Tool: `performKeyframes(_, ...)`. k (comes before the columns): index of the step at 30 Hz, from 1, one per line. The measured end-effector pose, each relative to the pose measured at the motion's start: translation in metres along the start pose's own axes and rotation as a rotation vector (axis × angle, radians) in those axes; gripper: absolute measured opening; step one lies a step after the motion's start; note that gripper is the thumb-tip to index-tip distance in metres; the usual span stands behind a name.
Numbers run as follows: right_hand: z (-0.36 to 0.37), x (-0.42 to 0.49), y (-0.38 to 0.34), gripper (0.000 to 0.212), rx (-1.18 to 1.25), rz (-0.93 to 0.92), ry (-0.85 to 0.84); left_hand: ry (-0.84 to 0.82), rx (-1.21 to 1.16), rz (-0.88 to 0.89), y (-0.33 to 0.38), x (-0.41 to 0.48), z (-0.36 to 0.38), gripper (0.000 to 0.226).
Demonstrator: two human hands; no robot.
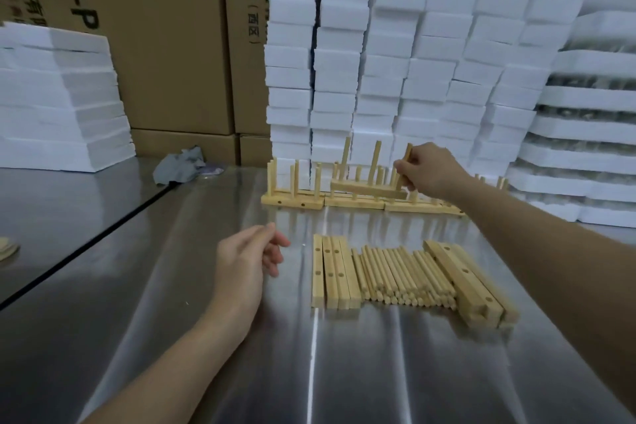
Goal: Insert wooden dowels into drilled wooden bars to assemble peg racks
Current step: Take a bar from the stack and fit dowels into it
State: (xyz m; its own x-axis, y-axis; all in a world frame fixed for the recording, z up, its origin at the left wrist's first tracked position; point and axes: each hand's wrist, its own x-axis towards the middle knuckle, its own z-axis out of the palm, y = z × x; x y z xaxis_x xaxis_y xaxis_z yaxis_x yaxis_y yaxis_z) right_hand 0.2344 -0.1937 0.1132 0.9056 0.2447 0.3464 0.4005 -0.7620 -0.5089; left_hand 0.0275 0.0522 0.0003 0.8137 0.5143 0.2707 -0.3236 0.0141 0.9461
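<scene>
My right hand (pixel 428 169) grips the right-most dowel of a peg rack (pixel 368 190), a wooden bar with three upright dowels, held just above a row of finished racks (pixel 292 200) at the back of the metal table. My left hand (pixel 249 256) hovers over the table with fingers loosely curled and holds nothing. In front lie a few drilled bars (pixel 332 274), a pile of loose dowels (pixel 402 275) and more drilled bars (pixel 468 280) to the right of the dowels.
Stacks of white foam blocks (pixel 395 55) stand behind the racks, with more foam at left (pixel 58 100) and right (pixel 592 134). Cardboard boxes (pixel 172 38) fill the back left. A crumpled grey cloth (pixel 182 163) lies on the steel table (pixel 206 337).
</scene>
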Motion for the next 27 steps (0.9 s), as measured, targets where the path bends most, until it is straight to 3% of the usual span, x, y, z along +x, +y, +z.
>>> performKeyframes(6, 0.053, 0.03, 0.035, 0.04, -0.178, 0.13, -0.03, -0.058, 0.018, 0.038, -0.005, 0.002, 0.003, 0.035)
performKeyframes(18, 0.087, 0.046, 0.028, 0.028, -0.13, 0.159, -0.014, -0.051, 0.029, 0.089, -0.011, 0.006, 0.005, 0.034)
performKeyframes(27, 0.088, 0.054, 0.028, 0.032, -0.151, 0.186, -0.026, -0.058, 0.054, 0.077, -0.013, 0.007, 0.005, 0.034)
